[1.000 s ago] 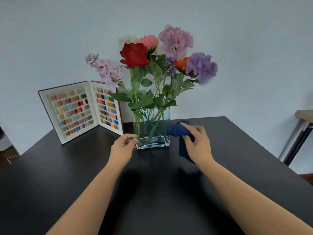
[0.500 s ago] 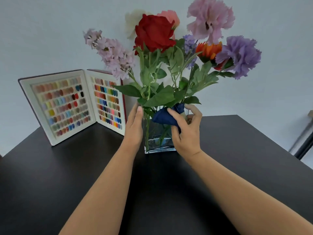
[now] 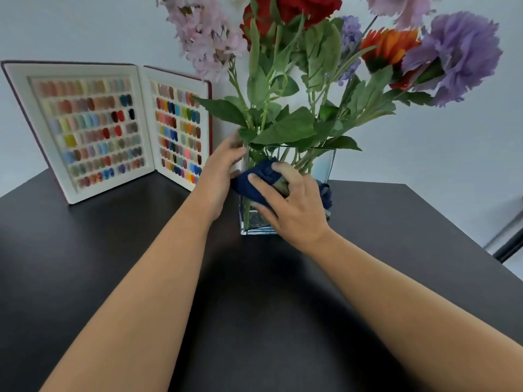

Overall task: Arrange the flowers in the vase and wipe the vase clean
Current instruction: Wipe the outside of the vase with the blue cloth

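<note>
**Wiping the glass, one hand steadying**

Pressing the blue cloth (image 3: 261,182) against the front of the vase (image 3: 325,168), your right hand (image 3: 291,205) spreads its fingers (image 3: 259,181) over the fabric; your left hand (image 3: 220,171) lies flat along the vase's left wall. Keep that brace firm and rub with even pressure so the glass does not slide on the bench (image 3: 254,306). Inside stand the flowers (image 3: 297,60), stems in shallow water.

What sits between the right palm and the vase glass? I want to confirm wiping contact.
In the head view, the blue cloth lies between the right hand and the vase.
</note>
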`<state>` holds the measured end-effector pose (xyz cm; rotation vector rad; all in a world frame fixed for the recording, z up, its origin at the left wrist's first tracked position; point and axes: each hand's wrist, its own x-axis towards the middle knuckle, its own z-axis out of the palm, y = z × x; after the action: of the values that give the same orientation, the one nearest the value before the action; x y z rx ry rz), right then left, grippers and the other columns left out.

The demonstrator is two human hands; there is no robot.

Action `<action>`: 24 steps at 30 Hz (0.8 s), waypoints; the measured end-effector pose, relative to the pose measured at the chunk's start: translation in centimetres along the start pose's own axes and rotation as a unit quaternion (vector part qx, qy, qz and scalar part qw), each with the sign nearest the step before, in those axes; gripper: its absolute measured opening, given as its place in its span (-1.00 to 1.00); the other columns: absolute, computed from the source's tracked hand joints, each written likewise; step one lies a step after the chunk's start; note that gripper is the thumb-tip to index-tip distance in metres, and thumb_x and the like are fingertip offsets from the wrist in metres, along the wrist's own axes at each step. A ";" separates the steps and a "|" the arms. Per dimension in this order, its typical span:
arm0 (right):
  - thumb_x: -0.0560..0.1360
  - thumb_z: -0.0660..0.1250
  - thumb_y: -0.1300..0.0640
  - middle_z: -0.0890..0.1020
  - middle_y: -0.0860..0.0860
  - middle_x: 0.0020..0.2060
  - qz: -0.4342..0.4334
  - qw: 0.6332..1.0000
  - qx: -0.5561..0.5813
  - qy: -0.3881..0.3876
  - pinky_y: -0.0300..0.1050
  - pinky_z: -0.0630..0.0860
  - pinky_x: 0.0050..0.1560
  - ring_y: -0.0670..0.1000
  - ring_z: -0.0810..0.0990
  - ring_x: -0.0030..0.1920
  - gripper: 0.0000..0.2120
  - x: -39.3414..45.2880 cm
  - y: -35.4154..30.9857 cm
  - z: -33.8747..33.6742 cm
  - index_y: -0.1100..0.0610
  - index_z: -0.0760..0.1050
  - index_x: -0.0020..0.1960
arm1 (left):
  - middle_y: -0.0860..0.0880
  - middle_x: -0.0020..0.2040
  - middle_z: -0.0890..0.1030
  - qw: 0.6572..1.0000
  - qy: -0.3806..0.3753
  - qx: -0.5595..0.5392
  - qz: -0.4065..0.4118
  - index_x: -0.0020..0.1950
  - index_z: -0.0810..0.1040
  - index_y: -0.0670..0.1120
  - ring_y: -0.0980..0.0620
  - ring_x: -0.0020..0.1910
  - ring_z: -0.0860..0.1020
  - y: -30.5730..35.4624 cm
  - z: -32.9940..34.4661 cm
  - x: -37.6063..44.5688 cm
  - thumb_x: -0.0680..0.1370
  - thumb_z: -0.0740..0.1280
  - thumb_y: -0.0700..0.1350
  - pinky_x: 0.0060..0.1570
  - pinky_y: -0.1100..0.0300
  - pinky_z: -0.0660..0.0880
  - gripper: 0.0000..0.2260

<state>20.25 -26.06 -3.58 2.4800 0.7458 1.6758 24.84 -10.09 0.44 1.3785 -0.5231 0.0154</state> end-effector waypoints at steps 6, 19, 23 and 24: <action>0.47 0.37 0.20 0.33 0.16 0.25 -0.133 0.971 0.029 -0.198 0.08 0.52 -0.17 0.18 0.50 -0.13 -0.69 -4.7 2.6 -2.0 0.09 0.59 0.22 | 0.09 0.41 0.52 0.999 0.034 0.018 0.028 0.56 0.33 0.00 0.19 0.40 0.47 -2.3 0.5 -1.1 0.61 0.23 0.09 0.46 0.09 0.35 -0.48; 0.44 0.37 0.25 0.31 0.12 0.18 0.034 0.997 0.059 -0.039 0.01 0.49 -0.14 0.25 0.53 -0.10 -0.68 -0.3 3.3 -3.1 0.16 0.63 0.19 | 0.05 0.53 0.41 0.997 0.020 0.063 -0.027 0.57 0.29 0.13 0.04 0.53 0.34 -6.5 -0.8 -1.8 0.41 0.25 0.51 0.52 -0.15 0.26 -0.18; 0.41 0.42 0.25 0.33 0.17 0.17 -0.113 0.975 0.037 -0.187 0.03 0.51 -0.25 0.20 0.52 -0.17 -0.65 -3.5 2.6 -2.5 0.14 0.61 0.19 | 0.05 0.50 0.44 0.996 0.017 0.070 -0.044 0.56 0.31 0.12 0.03 0.51 0.37 -6.7 -1.1 -1.8 0.39 0.24 0.53 0.51 -0.16 0.28 -0.16; 0.40 0.44 0.25 0.33 0.16 0.19 -0.136 0.966 0.026 -0.219 0.02 0.51 -0.26 0.17 0.52 -0.17 -0.63 -3.9 2.8 -2.7 0.12 0.60 0.20 | 0.05 0.49 0.46 0.996 0.013 0.071 -0.046 0.56 0.31 0.12 0.04 0.50 0.39 -6.7 -1.1 -1.8 0.39 0.25 0.53 0.50 -0.15 0.29 -0.16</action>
<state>17.73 -30.70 -5.00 2.5028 1.0180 0.9816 25.68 -9.95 -6.53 1.5379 -0.4423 -0.0046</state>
